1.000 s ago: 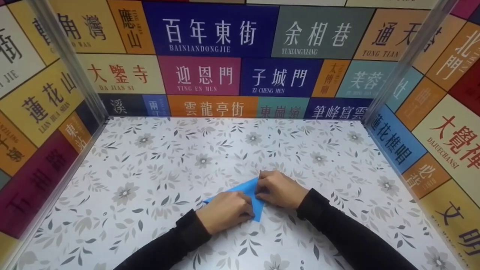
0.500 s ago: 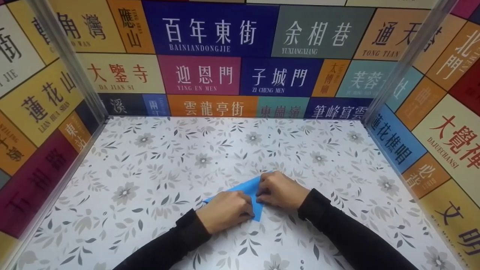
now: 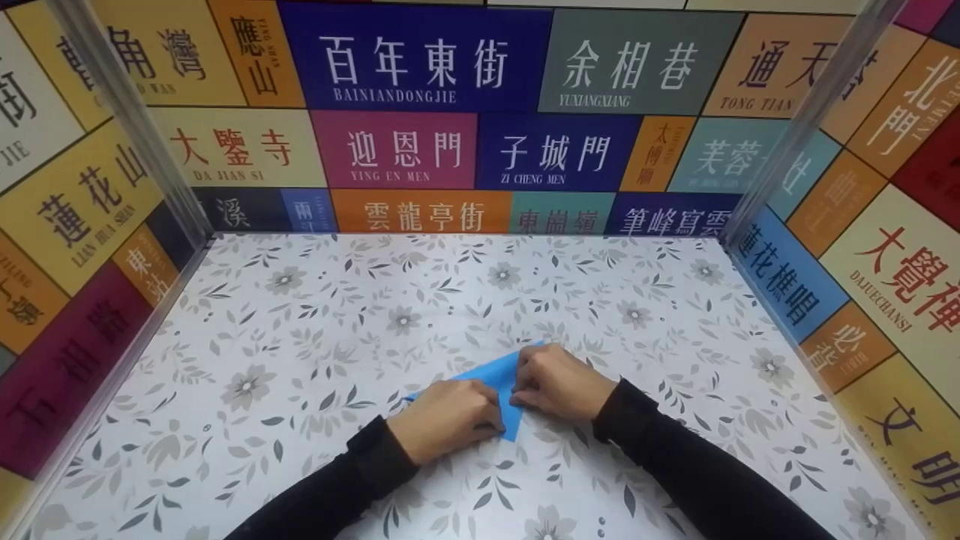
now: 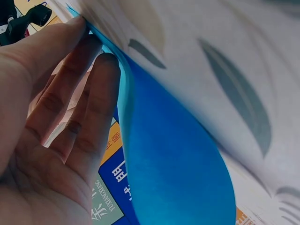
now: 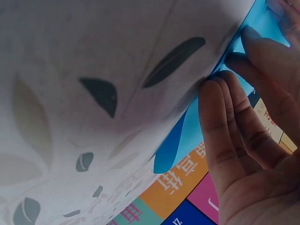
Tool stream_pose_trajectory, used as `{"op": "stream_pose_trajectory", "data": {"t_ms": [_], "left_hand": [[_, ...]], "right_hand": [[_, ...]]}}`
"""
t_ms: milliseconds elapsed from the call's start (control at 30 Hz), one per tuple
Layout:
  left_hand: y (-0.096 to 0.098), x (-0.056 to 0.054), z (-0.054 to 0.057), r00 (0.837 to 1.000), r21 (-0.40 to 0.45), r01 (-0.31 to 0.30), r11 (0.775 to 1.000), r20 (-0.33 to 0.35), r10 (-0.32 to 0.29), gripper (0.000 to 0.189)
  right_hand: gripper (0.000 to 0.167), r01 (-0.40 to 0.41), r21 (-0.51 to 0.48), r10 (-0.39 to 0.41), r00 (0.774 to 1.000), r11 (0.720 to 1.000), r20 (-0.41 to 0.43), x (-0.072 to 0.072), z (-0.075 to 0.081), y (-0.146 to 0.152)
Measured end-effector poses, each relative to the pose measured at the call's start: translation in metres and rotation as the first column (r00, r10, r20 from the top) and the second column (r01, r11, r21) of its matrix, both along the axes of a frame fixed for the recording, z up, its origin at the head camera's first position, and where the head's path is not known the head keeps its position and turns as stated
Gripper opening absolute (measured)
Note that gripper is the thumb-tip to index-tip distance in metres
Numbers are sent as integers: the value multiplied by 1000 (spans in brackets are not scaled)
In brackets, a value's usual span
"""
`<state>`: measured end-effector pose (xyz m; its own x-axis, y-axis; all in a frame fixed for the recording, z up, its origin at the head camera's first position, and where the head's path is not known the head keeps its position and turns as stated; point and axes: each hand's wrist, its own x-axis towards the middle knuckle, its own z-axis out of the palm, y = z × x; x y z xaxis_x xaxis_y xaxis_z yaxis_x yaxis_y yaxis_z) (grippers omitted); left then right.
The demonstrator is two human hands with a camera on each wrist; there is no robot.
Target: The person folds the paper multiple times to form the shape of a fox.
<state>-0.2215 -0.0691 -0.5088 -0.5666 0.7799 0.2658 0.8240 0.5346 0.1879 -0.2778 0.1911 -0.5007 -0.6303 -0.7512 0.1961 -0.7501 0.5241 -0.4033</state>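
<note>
A sheet of blue paper (image 3: 491,371), folded over, lies in the front middle of the table. My left hand (image 3: 450,420) rests on its near side and pinches its edge between thumb and fingertips; the left wrist view has the paper (image 4: 173,164) bulging in a rounded loop beside these fingers. Just to the right, my right hand (image 3: 562,382) pinches the paper near its right edge, fingers bent. Close to the tabletop, the right hand's fingertips (image 5: 213,91) bunch against the sheet in the right wrist view. Both hands cover much of the paper.
White cloth with grey flowers and leaves covers the table (image 3: 405,281). Upright panels printed with coloured name signs (image 3: 420,60) close off the back and both sides. Clear corner strips (image 3: 802,127) join them.
My right hand has shifted slightly at the paper's edge, and the far corner now shows behind it. The left hand keeps its hold. The head view has drifted a little.
</note>
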Motion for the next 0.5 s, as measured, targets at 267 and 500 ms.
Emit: {"op": "stream_pose_trajectory", "data": {"t_ms": [267, 500], "left_hand": [[-4, -6, 1, 1000, 18, 7, 1000, 30, -7, 3], [-11, -18, 4, 999, 5, 38, 999, 12, -38, 4]], "right_hand": [[16, 43, -9, -43, 999, 999, -19, 4, -1, -3], [18, 91, -20, -92, 996, 996, -23, 6, -3, -6]]}}
